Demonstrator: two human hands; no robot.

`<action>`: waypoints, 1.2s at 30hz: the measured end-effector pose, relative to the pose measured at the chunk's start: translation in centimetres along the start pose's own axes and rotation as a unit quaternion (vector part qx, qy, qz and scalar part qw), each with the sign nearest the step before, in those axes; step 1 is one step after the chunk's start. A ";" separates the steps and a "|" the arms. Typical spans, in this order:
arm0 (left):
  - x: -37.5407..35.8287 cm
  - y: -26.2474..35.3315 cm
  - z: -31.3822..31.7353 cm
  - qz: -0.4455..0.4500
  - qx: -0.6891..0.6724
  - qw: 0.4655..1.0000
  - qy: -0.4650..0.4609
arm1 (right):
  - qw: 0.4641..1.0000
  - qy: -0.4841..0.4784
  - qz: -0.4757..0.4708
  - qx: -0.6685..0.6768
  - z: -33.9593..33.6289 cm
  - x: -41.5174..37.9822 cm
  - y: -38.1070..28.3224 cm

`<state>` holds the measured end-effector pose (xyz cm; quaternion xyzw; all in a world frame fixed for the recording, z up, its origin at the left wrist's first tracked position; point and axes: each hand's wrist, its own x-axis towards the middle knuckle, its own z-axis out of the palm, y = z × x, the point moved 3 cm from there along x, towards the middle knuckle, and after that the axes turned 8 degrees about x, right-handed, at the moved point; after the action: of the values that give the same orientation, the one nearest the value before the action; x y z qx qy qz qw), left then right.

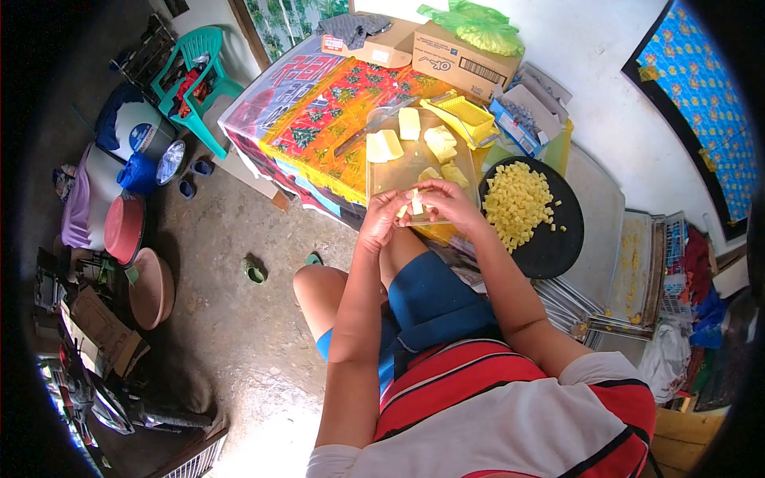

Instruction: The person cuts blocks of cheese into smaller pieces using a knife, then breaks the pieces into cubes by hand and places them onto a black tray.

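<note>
Small pale-yellow piece (416,204) pinched in fingers of left hand (384,217) and right hand (446,201); larger blocky chunks (409,124) far on tray (392,177); cubes (516,205) heaped right on black pan (558,251)

Both forearms reach forward, left hand (388,217) and right hand (446,201) meeting, fingers bent.

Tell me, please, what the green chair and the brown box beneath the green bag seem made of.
The green chair is probably moulded plastic, faintly glossy, its slatted back and arms one even colour. The brown box looks like matte cardboard, from its tan, printed sides.
</note>
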<state>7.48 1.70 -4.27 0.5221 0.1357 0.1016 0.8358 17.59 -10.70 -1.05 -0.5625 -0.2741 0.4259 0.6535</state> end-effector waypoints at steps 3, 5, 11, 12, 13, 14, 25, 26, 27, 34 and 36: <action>0.0 -0.1 0.0 -0.003 -0.017 1.000 0.000 | 1.000 0.007 0.005 0.016 -0.1 0.2 0.4; 0.0 -0.2 0.0 -0.002 -0.034 0.999 -0.005 | 0.999 0.023 0.011 0.026 -0.1 0.2 0.5; 0.0 0.4 0.6 0.002 -0.058 0.998 0.038 | 0.996 0.043 -0.076 -0.013 0.2 -0.1 -0.8; 0.0 0.5 0.7 -0.004 -0.056 0.997 0.047 | 0.994 0.053 -0.092 -0.024 0.2 -0.1 -1.1; 0.0 0.5 0.7 -0.011 -0.055 0.997 0.056 | 0.988 0.053 -0.134 -0.049 0.1 0.1 -0.9; 0.1 0.4 0.5 -0.017 -0.050 0.998 0.041 | 0.980 0.053 -0.176 -0.073 -0.1 0.5 -0.4; 0.3 0.7 0.6 -0.017 -0.031 0.999 0.037 | 0.986 0.041 -0.147 -0.067 1.2 0.0 -0.9; 0.3 0.7 0.7 -0.016 -0.034 0.999 0.039 | 0.985 0.037 -0.154 -0.064 1.1 0.0 -0.8; 0.3 0.8 0.8 -0.016 -0.038 0.998 0.040 | 0.985 0.033 -0.160 -0.061 1.1 0.1 -0.7; 0.5 0.5 0.2 -0.013 -0.062 0.998 0.013 | 0.989 0.021 -0.139 -0.051 1.2 0.2 -0.5; 0.6 0.4 0.1 -0.012 -0.072 0.997 0.010 | 0.990 0.010 -0.140 -0.034 1.0 0.4 -0.2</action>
<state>8.06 1.96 -3.93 0.4575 0.1427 0.1062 0.8712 16.95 -9.84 -0.71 -0.5450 -0.3576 0.3149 0.6899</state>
